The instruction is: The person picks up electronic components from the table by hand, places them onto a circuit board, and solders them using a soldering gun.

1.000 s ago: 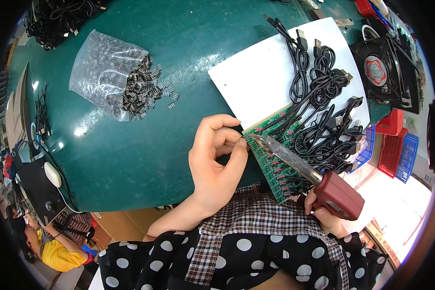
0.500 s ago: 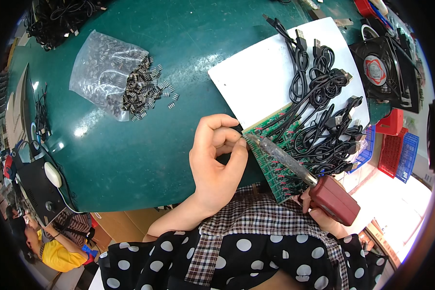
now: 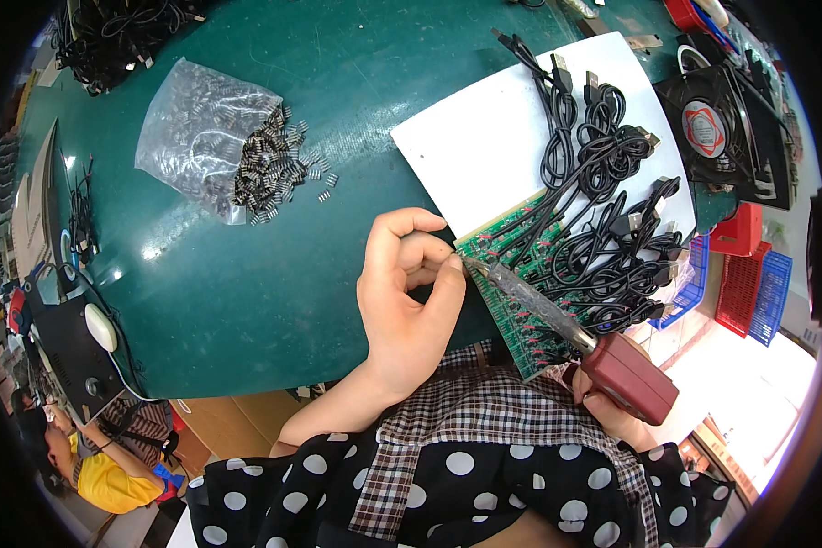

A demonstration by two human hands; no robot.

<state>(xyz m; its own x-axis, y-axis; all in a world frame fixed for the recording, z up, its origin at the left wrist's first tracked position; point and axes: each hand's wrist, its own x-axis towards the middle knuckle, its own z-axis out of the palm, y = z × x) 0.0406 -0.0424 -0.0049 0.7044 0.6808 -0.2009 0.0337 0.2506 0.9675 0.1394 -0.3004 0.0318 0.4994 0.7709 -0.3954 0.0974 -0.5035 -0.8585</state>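
Observation:
My left hand (image 3: 406,301) is closed in a pinch at the upper left corner of a green circuit board panel (image 3: 511,315); whatever the fingertips hold is too small or hidden to make out. In my right hand (image 3: 612,416), at the lower right, is a soldering iron (image 3: 630,376) with a maroon handle and a long stained barrel. Its tip meets the board's corner, close beside my left thumb. Black USB cables (image 3: 603,164) run from the panel in coiled bundles, resting on a white board (image 3: 466,137) beneath.
Small metal connectors (image 3: 269,169) spill from a clear plastic bag (image 3: 192,128) on the green tabletop (image 3: 256,301). A black fan (image 3: 708,128) stands at the right, above red and blue baskets (image 3: 749,283). A black control box (image 3: 78,356) sits left; another person (image 3: 114,475) works lower left.
The white board, with its cables and circuit panel, has shifted very slightly left in view. Both hands and the soldering iron keep nearly the same pose at the panel's corner.

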